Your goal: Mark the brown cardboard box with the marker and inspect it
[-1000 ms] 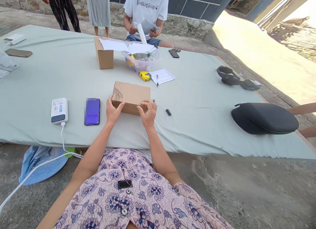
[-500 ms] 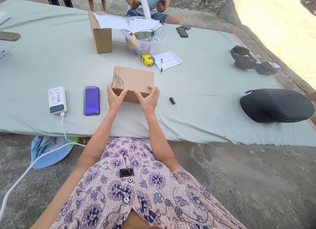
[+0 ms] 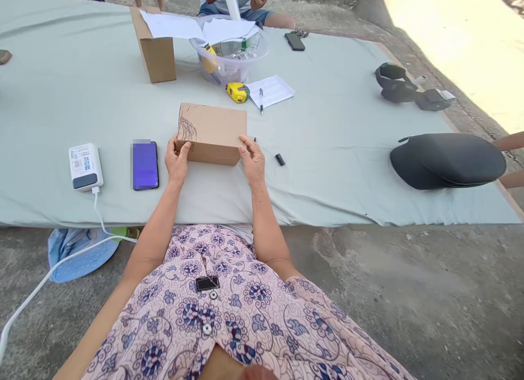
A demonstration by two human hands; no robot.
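We sit at the near edge of the cloth-covered worktop (image 3: 335, 167) with both hands on a closed cardboard box (image 3: 213, 131). Our left hand (image 3: 177, 162) grips the box's near left corner, thumb on the end marked with a dark scribble; our right hand (image 3: 252, 160) holds the near right corner, fingers curled against the side. The box lies flat on the cloth between our hands, its flaps shut, so we judge that it has only been squared up and opening or moving it is not yet begun.

Just left of the left hand lies a blue phone (image 3: 144, 165), and further left a white power bank (image 3: 85, 166) with its cable trailing off the edge. Right of the right hand lies a small black cap (image 3: 280, 160). Beyond the box sit a yellow tape measure (image 3: 236, 91), a sheet with a pen (image 3: 270, 90), a clear bowl (image 3: 229, 55) and a second, upright box (image 3: 155, 52). Far to the right rests a dark case (image 3: 448, 160).
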